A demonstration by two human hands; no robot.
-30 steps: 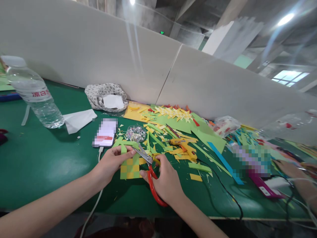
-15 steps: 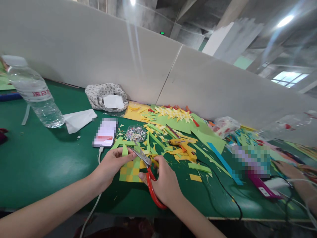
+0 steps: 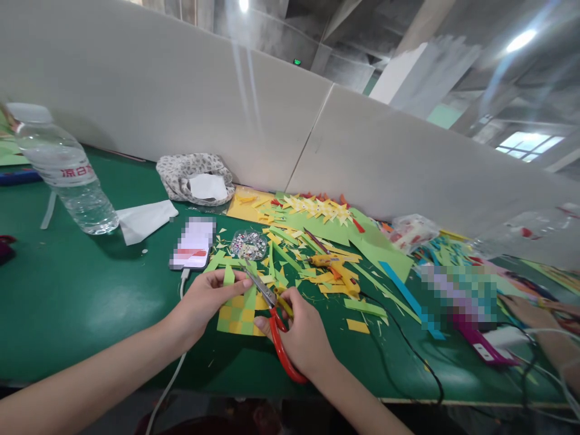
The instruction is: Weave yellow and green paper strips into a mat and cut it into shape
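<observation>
My left hand pinches a woven paper piece, a green and yellow checker with loose strip ends standing up. In my right hand are scissors with red handles, their blades pointing up and left beside the left thumb at the paper's upper edge. A rolled yellow strip also shows by the right fingers; whether they grip it I cannot tell. Just beyond the hands sits a clear dish of small beads or googly eyes, with green and yellow paper scraps around it.
A yellow glue gun with a black cord lies right of the hands. Left are a phone on a white cable, a tissue and a water bottle. Finished woven paper lies behind. Another person's hand is at far right.
The scissors have shifted very slightly down and right with my right hand. My left hand keeps its pinch on the woven paper, nearly still.
</observation>
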